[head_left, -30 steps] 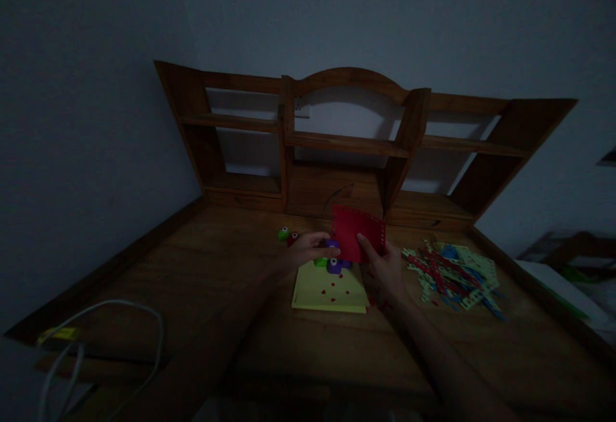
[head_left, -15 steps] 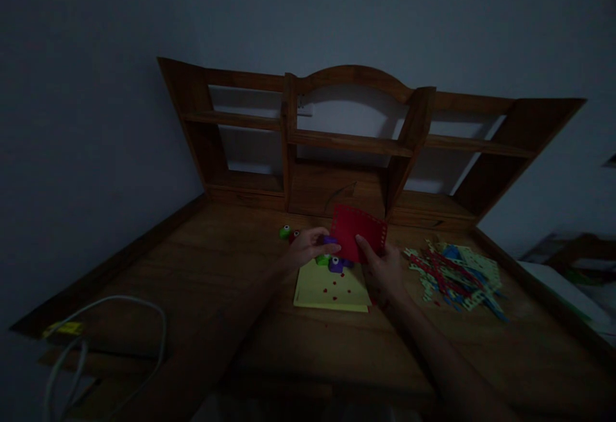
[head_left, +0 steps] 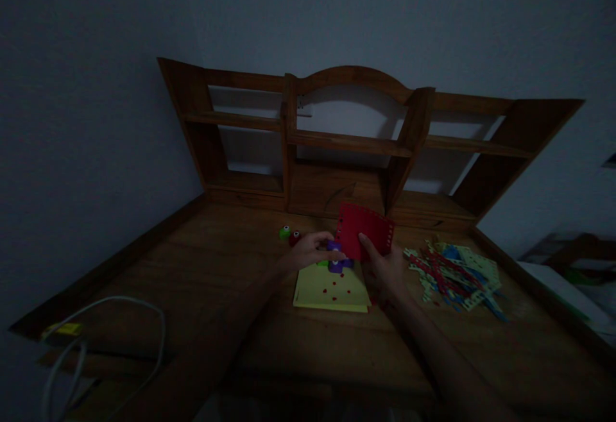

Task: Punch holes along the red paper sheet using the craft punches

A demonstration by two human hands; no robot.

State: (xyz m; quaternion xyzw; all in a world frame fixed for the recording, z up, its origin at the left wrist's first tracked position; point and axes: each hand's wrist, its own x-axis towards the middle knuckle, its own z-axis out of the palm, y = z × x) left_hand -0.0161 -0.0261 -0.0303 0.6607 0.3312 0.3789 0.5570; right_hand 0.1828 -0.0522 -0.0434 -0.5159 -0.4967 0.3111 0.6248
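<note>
My right hand [head_left: 385, 269] pinches a red sheet of paper [head_left: 364, 232] with punched holes along its edges and holds it upright over the desk. My left hand [head_left: 308, 252] is closed on a small purple punch [head_left: 335, 256] at the sheet's lower left edge. Below both hands lies a stack of yellow paper [head_left: 331, 290] dotted with small red punched bits. A green piece peeks out behind the purple punch, mostly hidden.
A green punch [head_left: 285, 232] and a red punch [head_left: 294, 237] sit on the wooden desk [head_left: 216, 268] left of my hands. A pile of punched coloured paper strips [head_left: 452, 271] lies at right. A wooden shelf unit [head_left: 351, 146] stands behind. A white cable [head_left: 96, 338] loops at front left.
The red sheet has shifted slightly right and up in my right hand. My left hand has brought the purple punch up against the sheet's lower edge.
</note>
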